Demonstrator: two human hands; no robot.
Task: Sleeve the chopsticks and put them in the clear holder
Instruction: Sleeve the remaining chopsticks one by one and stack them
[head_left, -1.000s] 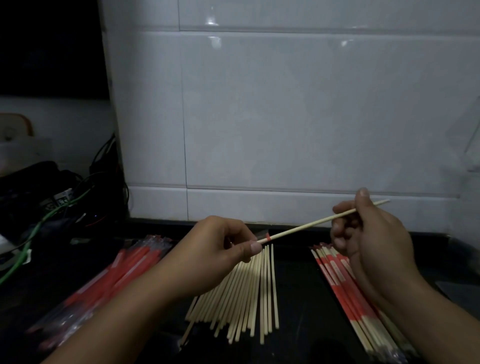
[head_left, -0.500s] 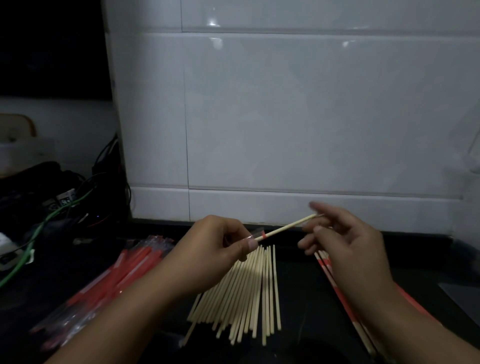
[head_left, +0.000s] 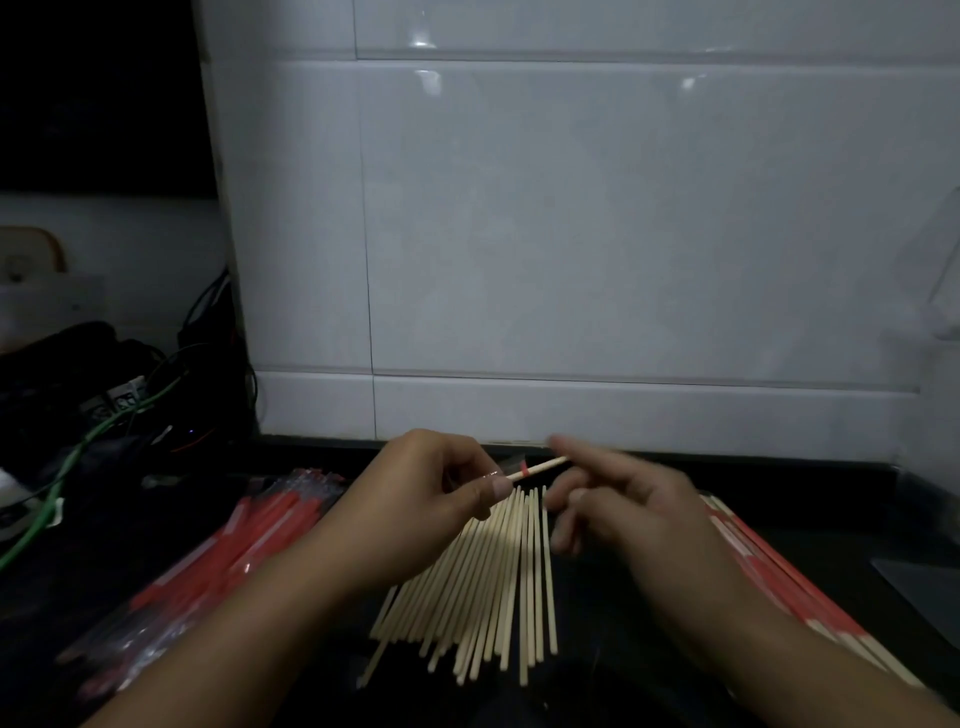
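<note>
We see the left hand (head_left: 431, 499) raised above the dark counter (head_left: 613, 670), its fingers curled and its thumb pressed against them, pinching the near end of a single chopstick (head_left: 543, 467) together with the mouth of a clear sleeve (head_left: 511, 464) that bears a small red mark. The chopstick runs from that pinch up and to the right, and its far end reaches the right hand (head_left: 639, 509). The right hand is blurred; its index finger stretches out toward the chopstick's tip and appears to touch it, while the other fingers are loosely bent below. We cannot tell whether it truly grips the stick or only pushes on its end.

Directly beneath both hands lies a fanned pile of bare chopsticks (head_left: 493, 587) on the counter, their far ends just under the held stick. To the left of the left forearm lies a bundle of red-and-clear empty sleeves (head_left: 223, 551). To the right, partly hidden behind the right wrist, lies a row of sleeved chopsticks (head_left: 779, 577) with red and white wrappers.

Behind the counter stands a white tiled wall (head_left: 571, 234). At the far left we see a tangle of dark cables (head_left: 171, 374) and one green cable (head_left: 57, 488).
</note>
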